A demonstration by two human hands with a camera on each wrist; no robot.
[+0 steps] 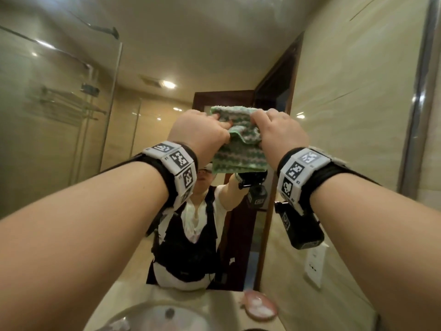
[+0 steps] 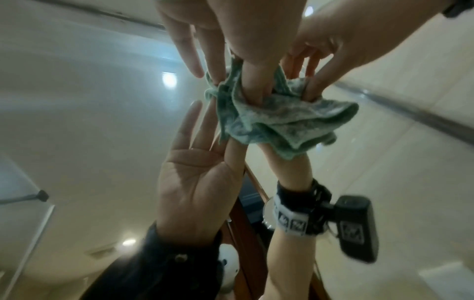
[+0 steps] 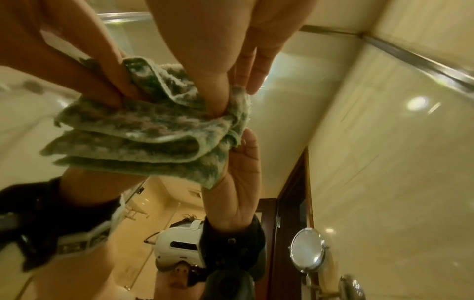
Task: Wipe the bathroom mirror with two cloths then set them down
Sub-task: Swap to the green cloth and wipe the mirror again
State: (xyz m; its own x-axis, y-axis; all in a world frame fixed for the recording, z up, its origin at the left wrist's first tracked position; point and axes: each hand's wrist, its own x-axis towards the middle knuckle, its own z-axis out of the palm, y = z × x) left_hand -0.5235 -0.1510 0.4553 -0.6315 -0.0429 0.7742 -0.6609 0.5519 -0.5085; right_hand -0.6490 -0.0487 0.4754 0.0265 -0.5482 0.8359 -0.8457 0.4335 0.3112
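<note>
Two hands meet on one bunched green-and-white cloth [image 1: 235, 139], held up high against the mirror [image 1: 71, 103]. The left hand [image 1: 199, 132] has its thumb and first fingers closed on the cloth's left edge, while its outer fingers [image 2: 188, 52] stand straight and free. The right hand [image 1: 280, 133] pinches the right edge between thumb and fingers [image 3: 218, 95]. Both grips are therefore clamped on the cloth. Only one patterned piece can be made out; whether a second cloth is folded into the bundle cannot be told.

Between the two grips the fabric is doubled into several loose folds that sag below the fingers. To wipe well, the person would likely do best to spread those folds flat, so a broad face and not a ridge meets the glass, and to press with the finger pads behind the fabric. Bare fingertips beside the grip risk leaving prints on the mirror. Even, overlapping strokes from this high point downward should keep streaks from forming.

Far below the grip, at the worktop [image 1: 214, 306], a sink [image 1: 155, 316] and a pink dish [image 1: 259, 304] lie; that seems the natural place to set the cloth down later.
</note>
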